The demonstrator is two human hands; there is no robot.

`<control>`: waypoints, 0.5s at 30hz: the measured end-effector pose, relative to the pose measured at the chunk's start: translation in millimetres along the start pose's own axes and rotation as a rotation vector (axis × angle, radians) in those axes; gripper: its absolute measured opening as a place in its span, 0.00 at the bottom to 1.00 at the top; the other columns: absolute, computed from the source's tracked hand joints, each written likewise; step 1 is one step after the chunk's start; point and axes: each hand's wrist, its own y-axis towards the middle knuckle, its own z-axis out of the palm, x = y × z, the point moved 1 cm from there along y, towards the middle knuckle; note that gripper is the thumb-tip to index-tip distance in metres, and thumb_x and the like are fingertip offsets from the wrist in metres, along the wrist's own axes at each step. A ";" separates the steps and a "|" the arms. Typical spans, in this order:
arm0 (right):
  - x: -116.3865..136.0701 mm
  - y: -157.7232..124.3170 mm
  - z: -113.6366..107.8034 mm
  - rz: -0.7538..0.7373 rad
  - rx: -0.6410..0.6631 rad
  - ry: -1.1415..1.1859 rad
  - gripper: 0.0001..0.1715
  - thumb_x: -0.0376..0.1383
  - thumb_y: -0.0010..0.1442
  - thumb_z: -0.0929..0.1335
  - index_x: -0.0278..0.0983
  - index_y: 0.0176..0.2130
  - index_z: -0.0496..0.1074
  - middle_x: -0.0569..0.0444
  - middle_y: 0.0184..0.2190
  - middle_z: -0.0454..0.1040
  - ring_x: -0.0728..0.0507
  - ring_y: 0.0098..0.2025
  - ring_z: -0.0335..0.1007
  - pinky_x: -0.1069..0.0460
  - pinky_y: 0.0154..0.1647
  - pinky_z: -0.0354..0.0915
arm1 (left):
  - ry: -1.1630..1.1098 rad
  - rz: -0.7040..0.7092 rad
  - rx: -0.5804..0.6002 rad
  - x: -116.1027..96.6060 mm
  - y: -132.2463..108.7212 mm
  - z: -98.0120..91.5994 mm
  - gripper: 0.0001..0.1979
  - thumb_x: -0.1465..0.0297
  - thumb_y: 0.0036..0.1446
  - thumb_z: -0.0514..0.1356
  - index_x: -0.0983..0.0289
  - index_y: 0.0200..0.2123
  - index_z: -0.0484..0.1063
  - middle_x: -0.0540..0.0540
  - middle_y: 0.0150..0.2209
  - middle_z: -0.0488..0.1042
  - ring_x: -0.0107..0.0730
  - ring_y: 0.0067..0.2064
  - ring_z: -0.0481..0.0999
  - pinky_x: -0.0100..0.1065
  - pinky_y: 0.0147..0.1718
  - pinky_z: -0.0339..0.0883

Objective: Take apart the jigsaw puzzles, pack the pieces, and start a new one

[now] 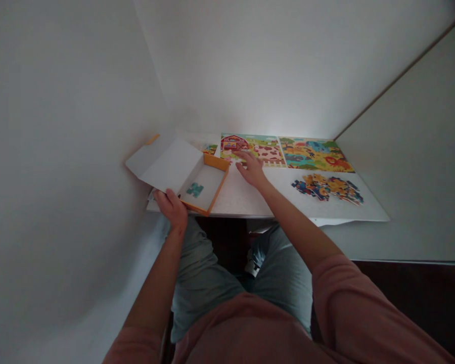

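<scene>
The person's pink sleeves and pale grey-green trousers (pixel 197 273) occupy the near zone. Beneath the table, a shoe (pixel 253 266) stands over a dark area; dark floor (pixel 420 298) also shows at lower right. The white table (pixel 246 197) is narrow and runs left to right; its front edge lies just beyond the knees.

At the left end, the left hand (pixel 172 208) is closed on the near left corner of an open box (pixel 218 191), thumb uppermost. The box has orange walls and a pale interior; white panels rise at its left side. One teal puzzle piece (pixel 195 189) lies inside.

To the right, loose puzzle pieces (pixel 328 188) form a low pile in blue, yellow and orange. The right hand (pixel 252 170) is unclenched, fingers extended and slightly spread, with no object visible in it. Its fingertips overlap the lower left of the farm picture (pixel 267 151); contact cannot be determined.

The farm picture shows a red barn and a patched cow. The animal picture (pixel 314 154) beside it shows a lion. Any lettering is too small to read. Behind stands a plain white wall (pixel 250 65); a dark strip (pixel 402 76) borders the right-hand panel (pixel 420 146).
</scene>
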 end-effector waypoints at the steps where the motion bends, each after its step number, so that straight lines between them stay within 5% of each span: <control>1: -8.7 -5.6 -0.1 0.082 -0.035 -0.070 0.26 0.43 0.63 0.55 0.45 0.60 0.59 0.50 0.58 0.60 0.36 0.59 0.55 0.35 0.56 0.51 | 0.017 0.001 0.007 -0.8 0.1 -0.3 0.12 0.61 0.63 0.42 0.61 0.40 0.59 0.63 0.47 0.61 0.41 0.55 0.60 0.46 0.55 0.54; 4: -28.5 -20.1 -0.4 0.232 -0.089 -0.230 0.26 0.45 0.60 0.59 0.44 0.57 0.63 0.46 0.56 0.61 0.31 0.58 0.53 0.33 0.53 0.49 | 0.045 0.015 -0.011 -3.7 2.4 0.1 0.11 0.62 0.63 0.44 0.62 0.43 0.58 0.65 0.49 0.58 0.41 0.56 0.58 0.47 0.56 0.53; 8: -35.6 -26.5 2.1 0.258 -0.041 -0.338 0.28 0.49 0.60 0.60 0.45 0.56 0.64 0.44 0.56 0.61 0.29 0.58 0.51 0.33 0.51 0.49 | 0.044 0.013 -0.110 -4.5 5.7 -0.9 0.22 0.63 0.59 0.51 0.65 0.53 0.50 0.69 0.55 0.48 0.44 0.60 0.50 0.51 0.57 0.51; 12: -39.6 -17.3 -3.0 0.241 -0.047 -0.412 0.27 0.52 0.60 0.59 0.43 0.53 0.67 0.43 0.55 0.62 0.29 0.56 0.52 0.34 0.51 0.47 | 0.031 0.070 -0.241 6.3 -20.1 -16.0 0.27 0.65 0.55 0.54 0.65 0.56 0.51 0.68 0.55 0.48 0.48 0.57 0.53 0.54 0.54 0.54; 15: -47.0 -3.2 -17.3 0.082 0.011 -0.459 0.24 0.50 0.61 0.60 0.42 0.49 0.69 0.44 0.54 0.63 0.31 0.56 0.51 0.37 0.53 0.44 | 0.049 0.225 -0.066 19.3 -61.1 -33.1 0.23 0.66 0.53 0.56 0.64 0.52 0.59 0.66 0.50 0.56 0.50 0.53 0.58 0.56 0.50 0.58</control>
